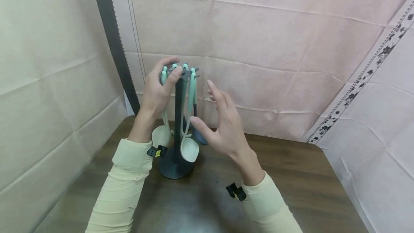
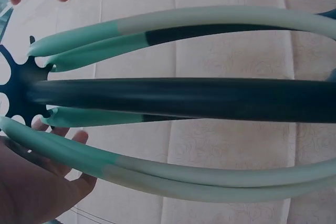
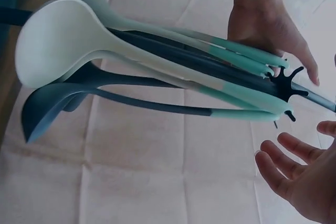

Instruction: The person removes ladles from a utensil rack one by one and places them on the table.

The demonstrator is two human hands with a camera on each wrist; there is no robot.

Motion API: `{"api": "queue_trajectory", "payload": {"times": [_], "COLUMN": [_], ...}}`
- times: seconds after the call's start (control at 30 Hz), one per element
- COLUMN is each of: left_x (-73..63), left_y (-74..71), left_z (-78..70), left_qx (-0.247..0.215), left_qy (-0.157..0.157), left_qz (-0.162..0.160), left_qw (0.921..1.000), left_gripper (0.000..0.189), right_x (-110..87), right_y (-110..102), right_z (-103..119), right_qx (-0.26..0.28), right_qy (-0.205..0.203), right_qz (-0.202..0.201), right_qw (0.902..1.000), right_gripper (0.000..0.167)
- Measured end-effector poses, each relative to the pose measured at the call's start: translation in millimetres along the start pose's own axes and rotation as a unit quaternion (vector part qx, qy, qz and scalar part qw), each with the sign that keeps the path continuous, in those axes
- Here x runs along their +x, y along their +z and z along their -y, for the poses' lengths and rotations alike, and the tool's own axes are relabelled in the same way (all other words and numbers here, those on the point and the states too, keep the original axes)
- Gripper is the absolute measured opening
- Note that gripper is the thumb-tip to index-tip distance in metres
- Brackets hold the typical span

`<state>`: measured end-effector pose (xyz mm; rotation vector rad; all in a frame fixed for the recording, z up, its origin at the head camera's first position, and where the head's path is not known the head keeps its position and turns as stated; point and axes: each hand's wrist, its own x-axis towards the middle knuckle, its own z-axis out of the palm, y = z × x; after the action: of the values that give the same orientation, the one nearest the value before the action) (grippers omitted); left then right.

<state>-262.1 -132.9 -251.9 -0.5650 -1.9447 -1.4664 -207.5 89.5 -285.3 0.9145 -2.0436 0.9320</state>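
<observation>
A dark utensil stand (image 1: 179, 107) with a round base stands upright on the table. Kitchen utensils with mint-green handle ends hang from its top hooks, among them a cream ladle (image 1: 189, 150) at the front and another cream utensil (image 1: 161, 136) on the left. Dark-blue utensil heads (image 3: 47, 106) show in the right wrist view. My left hand (image 1: 155, 89) holds the stand's top from the left, its thumb across the front and fingers around the hooks and green handles (image 2: 68, 153). To the right of the stand, my right hand (image 1: 226, 128) is held up with fingers spread, holding nothing.
The brown wooden table (image 1: 278, 175) reaches back to a pale, creased cloth backdrop (image 1: 258, 46). Similar cloth walls (image 1: 48, 100) rise on the left and right. A black band (image 1: 113, 39) runs down the left corner behind my left hand.
</observation>
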Motion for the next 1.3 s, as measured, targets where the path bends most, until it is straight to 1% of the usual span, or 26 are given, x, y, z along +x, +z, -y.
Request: {"api": "queue_trajectory", "payload": {"times": [0.17, 0.37, 0.5, 0.63, 0.77, 0.87, 1.07, 1.17, 1.3], "left_x": [1.0, 0.6, 1.4, 4.0, 7.4, 10.1, 12.8, 15.0, 16.4], "left_y": [-2.1, 0.9, 2.2, 1.4, -1.2, -3.2, -6.1, -4.7, -2.2], "left_z": [-0.8, 2.0, 7.6, 15.7, 22.5, 24.0, 24.5, 25.5, 26.2], "left_qx": [-0.01, -0.03, -0.053, -0.097, -0.152, -0.172, -0.172, -0.177, -0.178], "left_qy": [-0.001, 0.0, 0.007, 0.01, 0.0, -0.009, -0.029, -0.027, -0.025], "left_qz": [0.014, 0.002, -0.006, -0.001, 0.017, 0.04, 0.087, 0.095, 0.096], "left_qw": [0.9999, 0.9996, 0.9986, 0.9952, 0.9882, 0.9843, 0.9808, 0.9792, 0.9791], "left_gripper": [0.061, 0.057, 0.051, 0.047, 0.043, 0.042, 0.045, 0.045, 0.046], "right_x": [14.1, 27.1, 33.7, 39.1, 45.0, 48.8, 52.8, 53.7, 54.2], "right_y": [3, 10, 16, 22, 27, 30, 37, 41, 44], "right_z": [2, -1, -3, -2, -1, 0, 0, -2, -6], "right_qx": [0.026, 0.053, 0.088, 0.121, 0.129, 0.128, 0.116, 0.106, 0.094], "right_qy": [0.008, 0.04, 0.059, 0.069, 0.075, 0.079, 0.08, 0.073, 0.064], "right_qz": [-0.001, 0.0, 0.004, 0.006, 0.007, 0.002, -0.017, -0.026, -0.042], "right_qw": [0.9996, 0.9978, 0.9943, 0.9903, 0.9887, 0.9886, 0.9898, 0.9914, 0.9926], "right_gripper": [0.081, 0.075, 0.071, 0.067, 0.064, 0.061, 0.055, 0.054, 0.051]}}
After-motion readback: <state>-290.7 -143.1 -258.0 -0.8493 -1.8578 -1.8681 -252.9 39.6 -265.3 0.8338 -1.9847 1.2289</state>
